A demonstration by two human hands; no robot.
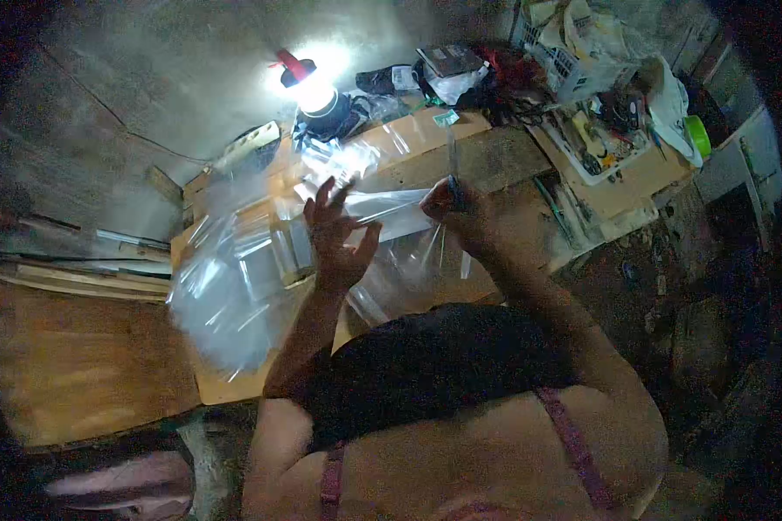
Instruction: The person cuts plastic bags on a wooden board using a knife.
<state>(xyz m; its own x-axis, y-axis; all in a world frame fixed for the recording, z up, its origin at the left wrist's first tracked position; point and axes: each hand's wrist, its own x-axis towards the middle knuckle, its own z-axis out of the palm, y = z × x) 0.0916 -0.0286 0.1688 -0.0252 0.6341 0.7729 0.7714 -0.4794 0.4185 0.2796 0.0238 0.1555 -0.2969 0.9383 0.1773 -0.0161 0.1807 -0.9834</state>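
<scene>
My left hand [342, 236] is raised over the worktable, its fingers spread apart. Close beside it, a strip of clear plastic film [391, 204] stretches across to my right hand [452, 204]. My right hand is closed, with the film's end gathered at its fingers. A slim, dark, upright thing [453, 161] rises at the same fingers; I cannot tell whether it is held too. More clear plastic sheeting [226, 304] lies in a shiny, crumpled heap to the left of my left hand, and loose pieces show below both hands.
A bright lamp [320, 100] stands at the back of the wooden table [513, 161]. To the right sits a white tray [595, 178] of small tools, with a heaped plastic basket [573, 69] behind it. A power strip [248, 143] lies at the back left.
</scene>
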